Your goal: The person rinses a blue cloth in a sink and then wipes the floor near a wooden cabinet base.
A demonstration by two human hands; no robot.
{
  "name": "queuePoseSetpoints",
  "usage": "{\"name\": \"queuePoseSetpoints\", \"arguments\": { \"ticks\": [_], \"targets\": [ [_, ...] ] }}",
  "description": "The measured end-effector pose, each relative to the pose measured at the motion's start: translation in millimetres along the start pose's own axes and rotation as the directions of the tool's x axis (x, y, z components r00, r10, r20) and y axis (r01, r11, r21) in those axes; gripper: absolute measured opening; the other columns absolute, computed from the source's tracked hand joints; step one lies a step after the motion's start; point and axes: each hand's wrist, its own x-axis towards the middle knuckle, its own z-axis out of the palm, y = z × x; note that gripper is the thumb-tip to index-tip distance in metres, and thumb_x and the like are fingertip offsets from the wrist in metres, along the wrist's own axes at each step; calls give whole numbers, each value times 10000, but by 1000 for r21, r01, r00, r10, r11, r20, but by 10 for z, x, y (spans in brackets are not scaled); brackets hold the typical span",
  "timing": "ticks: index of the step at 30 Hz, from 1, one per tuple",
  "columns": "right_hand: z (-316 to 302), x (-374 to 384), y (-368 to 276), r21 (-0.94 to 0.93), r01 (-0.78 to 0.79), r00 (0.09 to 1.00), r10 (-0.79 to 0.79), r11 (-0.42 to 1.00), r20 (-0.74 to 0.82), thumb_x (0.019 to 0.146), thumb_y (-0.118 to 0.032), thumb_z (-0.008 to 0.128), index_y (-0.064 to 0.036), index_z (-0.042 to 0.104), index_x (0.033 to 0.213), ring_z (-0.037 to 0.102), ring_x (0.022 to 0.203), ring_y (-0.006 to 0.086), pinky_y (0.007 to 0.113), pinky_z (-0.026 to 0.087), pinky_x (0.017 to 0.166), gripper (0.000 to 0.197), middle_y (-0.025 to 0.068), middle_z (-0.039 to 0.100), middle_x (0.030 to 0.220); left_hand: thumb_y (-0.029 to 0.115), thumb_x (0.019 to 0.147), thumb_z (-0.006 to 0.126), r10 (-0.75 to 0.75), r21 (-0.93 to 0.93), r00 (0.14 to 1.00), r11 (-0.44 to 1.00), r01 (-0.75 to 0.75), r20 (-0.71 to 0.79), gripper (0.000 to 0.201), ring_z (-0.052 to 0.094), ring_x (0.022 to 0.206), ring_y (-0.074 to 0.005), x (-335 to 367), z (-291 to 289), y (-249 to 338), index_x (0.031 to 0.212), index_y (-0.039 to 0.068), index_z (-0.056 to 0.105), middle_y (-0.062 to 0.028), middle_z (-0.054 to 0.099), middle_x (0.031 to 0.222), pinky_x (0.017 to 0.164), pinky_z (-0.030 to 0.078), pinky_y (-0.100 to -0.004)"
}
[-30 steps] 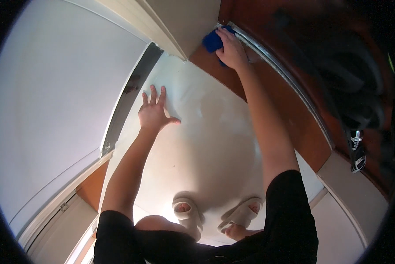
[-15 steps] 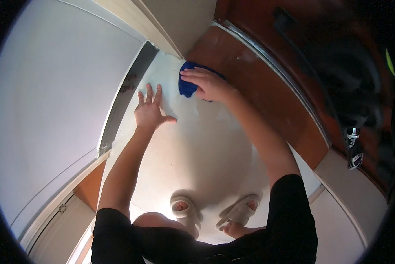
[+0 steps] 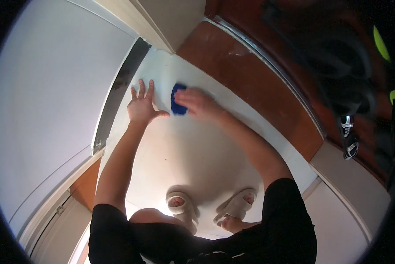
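Note:
Under my right hand [image 3: 200, 104] is a dark blue cloth [image 3: 178, 109], pressed flat against the pale floor [image 3: 175, 141]. Motion blurs that hand, and its palm and fingers hide part of the cloth. To its left, my left hand [image 3: 141, 108] lies flat with fingers spread and thumb pointing toward the cloth. Nothing is in it; it bears on the same floor surface. Both my forearms reach forward from black sleeves.
My feet in beige slippers [image 3: 183, 206] stand on the pale floor. A brown floor strip [image 3: 250, 81] and metal track [image 3: 268, 59] run along the right, with dark shoes [image 3: 348, 127] beyond. A white door panel [image 3: 61, 101] fills the left; a door frame corner [image 3: 169, 46] juts in ahead.
My right hand has drawn the blue cloth back toward me and left, off the brown strip's edge. My left hand stays planted; the whole view has shifted slightly.

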Motion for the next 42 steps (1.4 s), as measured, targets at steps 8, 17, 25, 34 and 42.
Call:
{"name": "queuePoseSetpoints", "arguments": {
  "ticks": [8,17,25,34,42],
  "targets": [
    [-1354,-931,424,27,-537,687,456,843,-565,798,67,615,-43,648,1337,590,1305,353,402,469,1116,551,183,614,1414,757,489,866,-1,1,1000,1000,1,-8,1457,264,1531,-418,-22,-53,62,1656,273,140,-106,164,1715,950,586,-451],
    [-48,-971,-61,-23,-376,875,346,926,-339,769,19,708,-54,641,1340,542,1351,302,438,428,1159,579,130,585,1453,722,516,880,34,25,998,999,-33,-50,1439,290,1515,-435,7,-17,200,1655,249,140,-165,197,1696,989,563,-476],
    [-261,-1204,-496,187,-436,781,474,880,-407,758,45,667,-58,667,1292,591,1293,300,405,484,1098,543,133,630,1382,738,547,861,-5,60,999,998,9,-54,1427,259,1529,-429,-27,86,27,1659,262,103,-146,166,1708,1061,517,-464],
    [-970,-2207,-186,-32,-703,553,519,710,-652,751,30,605,-45,691,1271,620,1255,351,402,494,1082,532,155,664,1346,773,541,838,3,77,998,997,1,-57,1443,276,1516,-447,4,100,30,1659,262,82,-146,172,1706,1035,538,-468],
    [209,-1109,-1003,57,-282,921,287,958,-264,743,40,683,-8,640,1315,539,1344,322,449,423,1155,575,141,578,1440,761,541,850,13,61,995,998,-7,-96,1441,265,1517,-455,43,117,81,1659,262,90,-151,185,1701,1084,500,-463]
  ]
}}
